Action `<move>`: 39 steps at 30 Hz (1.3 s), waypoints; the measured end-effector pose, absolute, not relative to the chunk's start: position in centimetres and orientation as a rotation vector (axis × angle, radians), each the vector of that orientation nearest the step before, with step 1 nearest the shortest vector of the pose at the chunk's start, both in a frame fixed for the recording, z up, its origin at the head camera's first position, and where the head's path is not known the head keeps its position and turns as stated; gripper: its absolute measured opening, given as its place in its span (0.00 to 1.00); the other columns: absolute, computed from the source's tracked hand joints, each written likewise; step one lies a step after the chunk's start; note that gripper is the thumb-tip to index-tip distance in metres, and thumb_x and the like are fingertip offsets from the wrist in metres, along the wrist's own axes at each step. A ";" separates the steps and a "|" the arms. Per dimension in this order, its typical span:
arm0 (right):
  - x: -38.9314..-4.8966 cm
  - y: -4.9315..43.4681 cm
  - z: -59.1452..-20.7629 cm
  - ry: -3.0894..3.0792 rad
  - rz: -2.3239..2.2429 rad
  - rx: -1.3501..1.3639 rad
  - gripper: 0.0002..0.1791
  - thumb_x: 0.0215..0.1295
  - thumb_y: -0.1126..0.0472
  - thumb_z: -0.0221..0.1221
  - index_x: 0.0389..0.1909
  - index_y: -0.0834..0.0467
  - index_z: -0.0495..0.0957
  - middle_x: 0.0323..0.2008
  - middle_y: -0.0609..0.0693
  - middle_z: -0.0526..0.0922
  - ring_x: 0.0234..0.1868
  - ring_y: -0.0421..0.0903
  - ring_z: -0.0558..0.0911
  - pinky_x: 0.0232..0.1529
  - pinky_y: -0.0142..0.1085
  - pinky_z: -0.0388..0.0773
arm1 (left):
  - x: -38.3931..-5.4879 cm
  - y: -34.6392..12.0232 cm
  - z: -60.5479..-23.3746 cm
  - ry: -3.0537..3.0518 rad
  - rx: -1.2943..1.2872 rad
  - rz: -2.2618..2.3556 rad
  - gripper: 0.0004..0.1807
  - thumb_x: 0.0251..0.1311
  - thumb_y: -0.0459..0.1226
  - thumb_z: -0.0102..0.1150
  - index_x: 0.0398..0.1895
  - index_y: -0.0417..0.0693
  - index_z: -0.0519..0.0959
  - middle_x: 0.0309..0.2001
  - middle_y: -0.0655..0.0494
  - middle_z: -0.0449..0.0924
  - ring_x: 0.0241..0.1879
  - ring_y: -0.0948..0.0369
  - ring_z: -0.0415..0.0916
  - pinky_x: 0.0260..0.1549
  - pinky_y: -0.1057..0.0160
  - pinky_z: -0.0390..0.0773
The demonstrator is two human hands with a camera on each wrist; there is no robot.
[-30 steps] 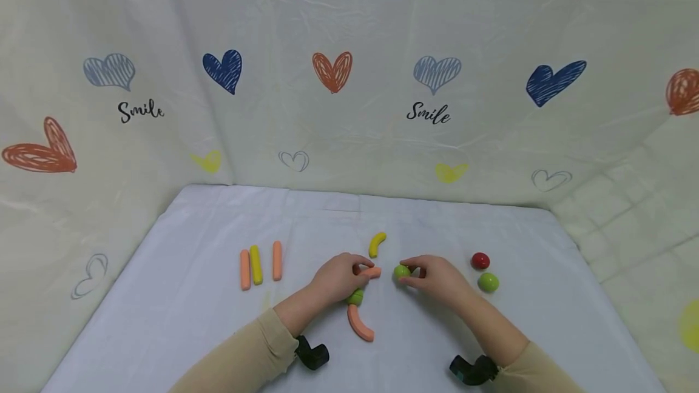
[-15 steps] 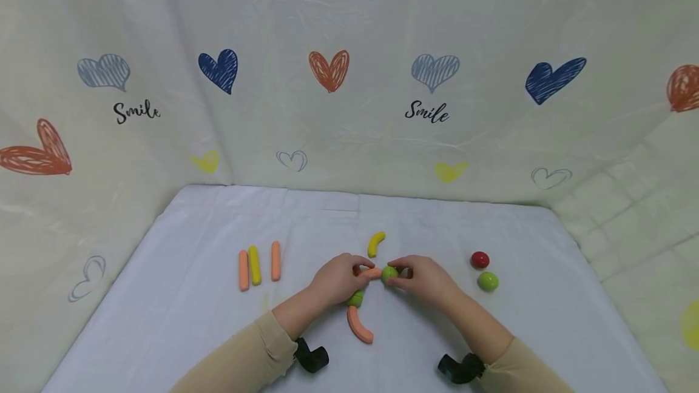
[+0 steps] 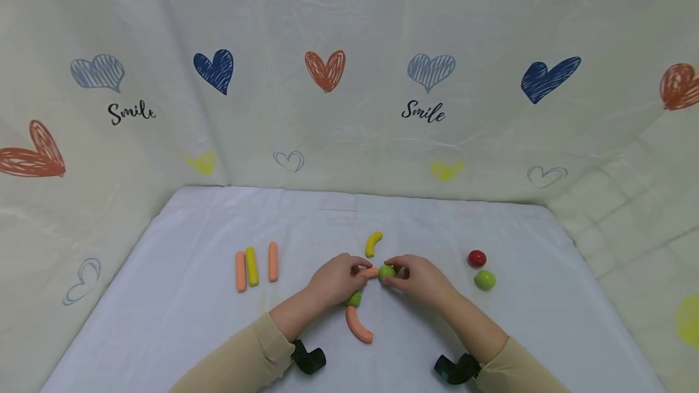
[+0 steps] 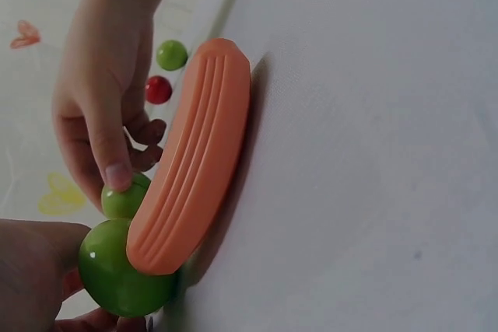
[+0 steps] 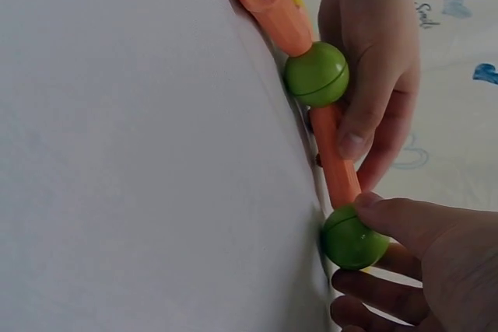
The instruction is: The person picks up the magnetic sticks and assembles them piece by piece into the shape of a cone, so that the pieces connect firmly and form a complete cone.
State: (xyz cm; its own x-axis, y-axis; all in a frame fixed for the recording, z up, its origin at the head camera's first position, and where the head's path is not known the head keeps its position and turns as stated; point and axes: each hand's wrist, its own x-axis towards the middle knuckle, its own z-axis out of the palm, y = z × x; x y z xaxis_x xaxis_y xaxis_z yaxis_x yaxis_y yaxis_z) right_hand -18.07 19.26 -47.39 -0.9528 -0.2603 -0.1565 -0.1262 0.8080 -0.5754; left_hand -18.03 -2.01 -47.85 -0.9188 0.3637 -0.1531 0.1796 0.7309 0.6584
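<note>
Near the table's middle, my left hand [image 3: 338, 279] pinches an orange magnetic rod [image 5: 334, 153], partly hidden by its fingers. One end of this rod meets a green ball [image 5: 315, 75]. A curved orange rod [image 4: 194, 161] runs from that ball toward the near side; its free end shows a round grey disc in the right wrist view. My right hand [image 3: 420, 278] holds a second green ball [image 5: 354, 237] between thumb and fingers. That ball touches the other end of the rod in the left hand.
A short curved yellow rod [image 3: 372, 244] lies just beyond the hands. On the left are two straight orange rods, including this orange rod [image 3: 273, 262], and a straight yellow rod [image 3: 252, 266]. On the right sit a red ball [image 3: 477, 258] and a green ball [image 3: 485, 279].
My right hand has moved left with its green ball, closing the gap to the rod's end. The left hand has stayed about in place on the rod. The head view has shifted slightly.
</note>
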 end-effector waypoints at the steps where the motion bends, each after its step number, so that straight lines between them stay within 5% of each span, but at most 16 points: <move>1: -18.0 19.2 -47.4 2.766 -0.862 -0.296 0.20 0.57 0.52 0.71 0.52 0.50 0.84 0.34 0.40 0.80 0.31 0.41 0.73 0.32 0.36 0.71 | -18.1 -2.0 -47.9 2.664 0.438 0.962 0.15 0.66 0.47 0.62 0.54 0.58 0.84 0.35 0.63 0.77 0.29 0.64 0.71 0.29 0.64 0.72; 32: -17.1 18.8 -47.0 2.650 -1.145 -0.174 0.13 0.63 0.57 0.68 0.49 0.49 0.84 0.33 0.44 0.82 0.30 0.41 0.78 0.30 0.35 0.76 | -19.0 -3.1 -48.0 2.552 0.473 0.921 0.17 0.66 0.43 0.60 0.58 0.61 0.82 0.42 0.62 0.78 0.33 0.63 0.72 0.33 0.62 0.73; 39: -17.8 17.8 -47.6 2.652 -1.141 -0.182 0.12 0.62 0.56 0.68 0.47 0.47 0.84 0.34 0.42 0.83 0.32 0.41 0.77 0.30 0.35 0.76 | -18.2 -4.4 -48.2 2.543 0.462 0.983 0.18 0.66 0.41 0.60 0.59 0.58 0.81 0.40 0.62 0.77 0.26 0.63 0.74 0.29 0.62 0.73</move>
State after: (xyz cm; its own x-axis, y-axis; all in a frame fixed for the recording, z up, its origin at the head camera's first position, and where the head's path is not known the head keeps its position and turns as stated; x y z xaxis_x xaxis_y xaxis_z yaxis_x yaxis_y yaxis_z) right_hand -17.81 17.83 -47.58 -0.9615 -0.2108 -0.1764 -0.0169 0.6857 -0.7277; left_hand -18.21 -4.36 -48.16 -0.8760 0.4273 -0.2236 0.1657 0.7022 0.6924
